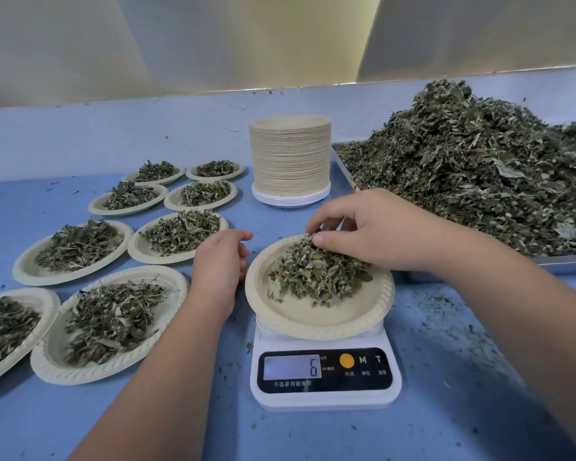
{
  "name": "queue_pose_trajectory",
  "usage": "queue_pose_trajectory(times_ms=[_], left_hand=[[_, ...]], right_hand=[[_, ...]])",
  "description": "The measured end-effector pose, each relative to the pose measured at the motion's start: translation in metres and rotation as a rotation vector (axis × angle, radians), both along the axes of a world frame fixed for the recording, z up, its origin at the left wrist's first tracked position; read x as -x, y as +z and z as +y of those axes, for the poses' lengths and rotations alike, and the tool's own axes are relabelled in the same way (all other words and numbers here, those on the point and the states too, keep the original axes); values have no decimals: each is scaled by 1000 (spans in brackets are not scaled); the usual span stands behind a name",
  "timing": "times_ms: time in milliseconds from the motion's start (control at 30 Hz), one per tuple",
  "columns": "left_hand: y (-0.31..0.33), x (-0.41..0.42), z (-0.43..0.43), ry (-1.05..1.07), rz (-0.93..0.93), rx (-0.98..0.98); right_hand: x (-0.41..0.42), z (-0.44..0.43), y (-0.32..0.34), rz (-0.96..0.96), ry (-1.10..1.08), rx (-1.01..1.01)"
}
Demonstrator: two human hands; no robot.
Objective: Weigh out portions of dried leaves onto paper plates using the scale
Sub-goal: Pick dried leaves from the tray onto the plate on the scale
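Note:
A white kitchen scale [325,377] stands in front of me, its display reading 6. On it sits a paper plate [320,322] with a small heap of dried leaves [316,272]. My right hand [369,227] hovers over the far side of that heap, fingertips and thumb pinching some leaves. My left hand [222,257] rests just left of the plate's rim, fingers loosely curled, holding nothing. A big pile of dried leaves [479,168] fills a metal tray [566,262] at the right.
Several filled paper plates [112,319] lie in rows on the blue table to the left. A tall stack of empty plates [290,158] stands behind the scale. Leaf crumbs are scattered on the table at the right. A pale wall closes the back.

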State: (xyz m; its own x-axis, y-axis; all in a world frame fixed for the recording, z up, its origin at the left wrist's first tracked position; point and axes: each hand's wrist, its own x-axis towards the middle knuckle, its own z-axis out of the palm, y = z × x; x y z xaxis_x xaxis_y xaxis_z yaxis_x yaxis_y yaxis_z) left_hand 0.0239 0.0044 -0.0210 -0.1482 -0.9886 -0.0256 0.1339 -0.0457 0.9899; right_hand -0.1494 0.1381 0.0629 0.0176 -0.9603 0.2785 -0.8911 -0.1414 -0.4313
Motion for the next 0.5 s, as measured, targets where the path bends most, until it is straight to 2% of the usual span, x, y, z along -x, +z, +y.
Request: queue_pose_trajectory(times_ms=[167,300,500], left_hand=[[1,-1,2,1,6,-5],[2,-1,3,1,11,-14],[2,-1,2,1,3,-21]], right_hand=[[4,1,1,17,-17,-6],[10,0,1,-43,-22,39],[33,-3,-1,-143,-185,151]])
